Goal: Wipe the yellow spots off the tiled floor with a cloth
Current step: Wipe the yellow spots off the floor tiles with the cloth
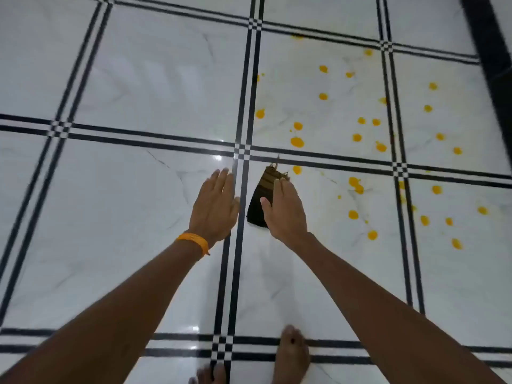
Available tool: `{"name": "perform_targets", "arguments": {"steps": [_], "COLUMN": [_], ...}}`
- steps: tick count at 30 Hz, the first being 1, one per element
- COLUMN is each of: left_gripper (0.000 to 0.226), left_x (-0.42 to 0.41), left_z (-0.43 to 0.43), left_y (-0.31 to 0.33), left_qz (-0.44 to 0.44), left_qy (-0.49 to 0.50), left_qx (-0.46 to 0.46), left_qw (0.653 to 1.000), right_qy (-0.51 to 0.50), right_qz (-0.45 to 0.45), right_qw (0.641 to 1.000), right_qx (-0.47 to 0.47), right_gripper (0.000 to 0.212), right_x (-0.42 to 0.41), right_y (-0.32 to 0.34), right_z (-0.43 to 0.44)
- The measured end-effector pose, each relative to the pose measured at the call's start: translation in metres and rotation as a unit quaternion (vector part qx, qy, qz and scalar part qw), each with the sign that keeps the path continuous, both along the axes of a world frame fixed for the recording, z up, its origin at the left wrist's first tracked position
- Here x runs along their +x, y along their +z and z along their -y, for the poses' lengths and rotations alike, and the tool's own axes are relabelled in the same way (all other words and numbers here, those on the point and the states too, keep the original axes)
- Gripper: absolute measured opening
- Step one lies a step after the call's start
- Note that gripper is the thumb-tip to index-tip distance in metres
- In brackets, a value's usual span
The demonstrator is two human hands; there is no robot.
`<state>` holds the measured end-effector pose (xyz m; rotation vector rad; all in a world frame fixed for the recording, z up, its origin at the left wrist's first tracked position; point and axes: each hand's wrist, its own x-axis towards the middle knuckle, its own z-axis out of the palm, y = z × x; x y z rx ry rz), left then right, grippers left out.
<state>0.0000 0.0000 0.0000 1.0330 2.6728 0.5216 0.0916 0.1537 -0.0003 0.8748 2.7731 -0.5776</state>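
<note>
A dark brown folded cloth (260,200) with a frayed tan end lies on the white marble floor (138,189) near the middle. My right hand (285,212) hovers flat over the cloth's right side, fingers extended, hiding part of it. My left hand (214,206), with an orange band at the wrist, is spread open just left of the cloth, over a black tile line. Several yellow spots (297,142) dot the tiles to the right and beyond the cloth, out to the spot (457,243) at the lower right.
Double black lines (241,245) divide the glossy tiles. A wide black border (490,45) runs along the far right. My bare feet (291,353) stand at the bottom edge. The tiles to the left carry no spots.
</note>
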Motion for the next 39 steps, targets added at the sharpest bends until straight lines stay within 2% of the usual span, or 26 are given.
{"name": "perform_targets", "arguments": {"steps": [1, 4, 7, 11, 15, 19, 21, 23, 25, 26, 28, 29, 30, 32, 34, 36, 37, 39], "left_gripper": [0.055, 0.055, 0.056, 0.057, 0.062, 0.066, 0.067, 0.067, 0.067, 0.067, 0.067, 0.067, 0.067, 0.067, 0.066, 0.066, 0.066, 0.065], "left_x": [0.000, -0.019, -0.049, -0.088, -0.120, -0.127, -0.127, -0.128, -0.129, -0.129, -0.129, -0.128, -0.129, -0.128, -0.129, -0.129, -0.129, -0.130], "left_z": [-0.003, -0.011, -0.021, -0.047, -0.079, -0.079, -0.080, -0.081, -0.080, -0.080, -0.080, -0.081, -0.080, -0.082, -0.082, -0.080, -0.080, -0.081], "left_y": [-0.044, -0.123, -0.196, -0.233, -0.257, -0.275, -0.276, -0.278, -0.279, -0.280, -0.281, -0.281, -0.282, -0.285, -0.286, -0.285, -0.285, -0.285], "left_qz": [0.006, 0.024, 0.027, 0.001, -0.043, -0.075, -0.085, -0.086, -0.078, -0.078, -0.084, -0.084, -0.085, -0.099, -0.099, -0.098, -0.099, -0.101], "left_qy": [-0.003, 0.005, 0.018, -0.004, -0.041, -0.038, -0.040, -0.044, -0.045, -0.044, -0.044, -0.043, -0.041, -0.039, -0.042, -0.040, -0.041, -0.043], "left_qx": [-0.004, -0.013, -0.018, -0.004, -0.015, -0.026, -0.025, -0.025, -0.026, -0.026, -0.024, -0.022, -0.020, -0.020, -0.022, -0.016, -0.015, -0.014], "left_qw": [1.000, 1.000, 0.999, 1.000, 0.998, 0.996, 0.995, 0.995, 0.996, 0.996, 0.995, 0.995, 0.995, 0.994, 0.994, 0.994, 0.994, 0.994], "right_qy": [-0.001, -0.017, -0.018, -0.055, -0.034, -0.081, -0.139, -0.182, -0.133, -0.065, 0.055, 0.078, 0.072, -0.011, -0.120, -0.156, -0.124, 0.018], "right_qz": [-0.006, 0.012, -0.017, -0.050, -0.073, -0.098, -0.064, -0.070, -0.062, -0.050, -0.044, -0.053, -0.071, -0.079, -0.062, -0.065, -0.071, -0.055], "right_qw": [1.000, 1.000, 0.999, 0.993, 0.989, 0.978, 0.973, 0.967, 0.974, 0.983, 0.989, 0.988, 0.986, 0.983, 0.974, 0.970, 0.974, 0.990], "right_qx": [0.003, 0.021, 0.045, 0.089, 0.121, 0.167, 0.173, 0.163, 0.174, 0.163, 0.130, 0.120, 0.130, 0.165, 0.182, 0.174, 0.175, 0.130], "right_gripper": [0.058, 0.061, 0.062, 0.061, 0.064, 0.065, 0.066, 0.072, 0.073, 0.072, 0.071, 0.071, 0.070, 0.071, 0.077, 0.081, 0.081, 0.078], "right_x": [-0.005, -0.024, -0.049, -0.067, -0.036, 0.021, -0.002, -0.055, -0.087, -0.084, -0.039, -0.009, 0.010, 0.014, -0.034, -0.090, -0.104, -0.087], "right_y": [-0.047, -0.125, -0.205, -0.251, -0.265, -0.272, -0.272, -0.268, -0.266, -0.264, -0.264, -0.261, -0.260, -0.264, -0.265, -0.263, -0.265, -0.259], "right_z": [0.001, -0.007, -0.019, -0.026, -0.037, -0.108, -0.153, -0.173, -0.148, -0.128, -0.095, -0.094, -0.106, -0.154, -0.189, -0.173, -0.148, -0.085]}}
